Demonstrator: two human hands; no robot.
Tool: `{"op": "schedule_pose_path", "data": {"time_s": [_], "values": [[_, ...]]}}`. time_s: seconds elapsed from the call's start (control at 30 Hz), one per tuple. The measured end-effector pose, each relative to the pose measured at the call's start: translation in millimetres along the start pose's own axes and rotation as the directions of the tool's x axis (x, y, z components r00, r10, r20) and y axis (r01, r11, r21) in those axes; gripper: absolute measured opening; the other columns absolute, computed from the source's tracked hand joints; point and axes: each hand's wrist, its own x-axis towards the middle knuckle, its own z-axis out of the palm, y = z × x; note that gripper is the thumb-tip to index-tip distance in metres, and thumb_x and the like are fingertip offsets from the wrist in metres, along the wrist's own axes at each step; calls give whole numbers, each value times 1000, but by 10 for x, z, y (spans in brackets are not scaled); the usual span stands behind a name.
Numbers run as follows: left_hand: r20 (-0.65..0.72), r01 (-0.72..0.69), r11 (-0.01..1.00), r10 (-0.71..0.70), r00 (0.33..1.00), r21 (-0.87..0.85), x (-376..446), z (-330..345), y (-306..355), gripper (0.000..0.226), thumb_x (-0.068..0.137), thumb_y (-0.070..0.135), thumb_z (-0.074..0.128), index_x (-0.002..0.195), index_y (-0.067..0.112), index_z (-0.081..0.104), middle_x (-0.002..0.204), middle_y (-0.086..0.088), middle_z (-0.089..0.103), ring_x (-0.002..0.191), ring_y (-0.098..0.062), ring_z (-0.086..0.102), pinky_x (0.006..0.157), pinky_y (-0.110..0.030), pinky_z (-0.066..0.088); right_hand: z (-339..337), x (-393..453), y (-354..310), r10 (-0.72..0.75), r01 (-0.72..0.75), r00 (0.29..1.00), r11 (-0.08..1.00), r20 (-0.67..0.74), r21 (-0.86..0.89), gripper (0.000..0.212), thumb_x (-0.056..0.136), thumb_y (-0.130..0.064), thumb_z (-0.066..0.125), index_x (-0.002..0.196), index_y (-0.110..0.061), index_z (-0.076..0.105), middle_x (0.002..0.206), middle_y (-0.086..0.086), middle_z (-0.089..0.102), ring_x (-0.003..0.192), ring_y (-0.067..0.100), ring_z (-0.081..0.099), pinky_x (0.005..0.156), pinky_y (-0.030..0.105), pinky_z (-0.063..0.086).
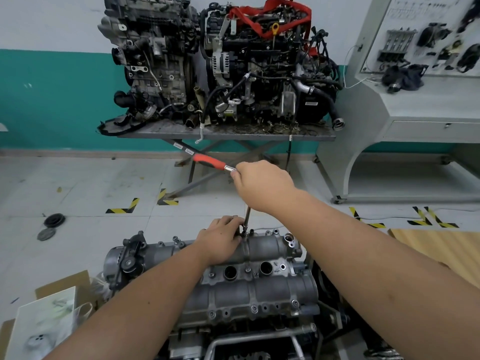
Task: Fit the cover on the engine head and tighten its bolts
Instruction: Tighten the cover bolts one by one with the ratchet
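The grey metal cover lies on the engine head in front of me, with several bolts along its edges. My right hand grips the head end of a ratchet with a red handle. A long extension bar runs down from it to a bolt on the cover's far edge. My left hand rests on the cover's far side, its fingers pinching the lower end of the extension bar at the socket.
Two engines stand on a scissor-lift table ahead. A grey training cabinet stands at the right. Round rubber parts lie on the floor at left. Cardboard and a bag sit at my lower left.
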Motion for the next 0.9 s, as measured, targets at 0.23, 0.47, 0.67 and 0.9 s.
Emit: {"op": "schedule_pose_path", "data": {"time_s": [0.23,0.47,0.67,0.9], "values": [[4,-9,1000,9,1000,25,-3,-8,7,38,97,37,45,133,44,34,148,9,35,136,-22,32,102,-51,40,-14,-152,-65,14,-423,906,29,423,906,11,102,-15,46,92,-13,49,79,7,75,81,24,75,65,31,45],[10,4,999,-4,1000,36,12,-6,7,46,98,37,45,142,36,31,148,6,35,137,-22,32,101,-50,40,398,-166,-108,373,0,902,-503,217,864,19,99,-21,58,81,-22,54,83,-4,72,95,19,66,87,28,48],[-6,-10,1000,9,1000,-14,-13,-12,19,59,89,44,52,142,37,27,142,3,41,132,-23,40,103,-47,42,617,-243,69,-77,350,729,896,-680,273,20,94,-16,65,111,-13,74,129,6,65,121,23,59,97,35,44],[3,13,1000,-13,1000,27,-4,-18,28,51,97,36,47,146,39,30,150,7,36,139,-22,31,101,-48,39,238,-159,67,-220,133,903,960,-368,-248,27,91,-33,60,109,-14,64,93,5,63,85,32,60,86,48,47]]}}
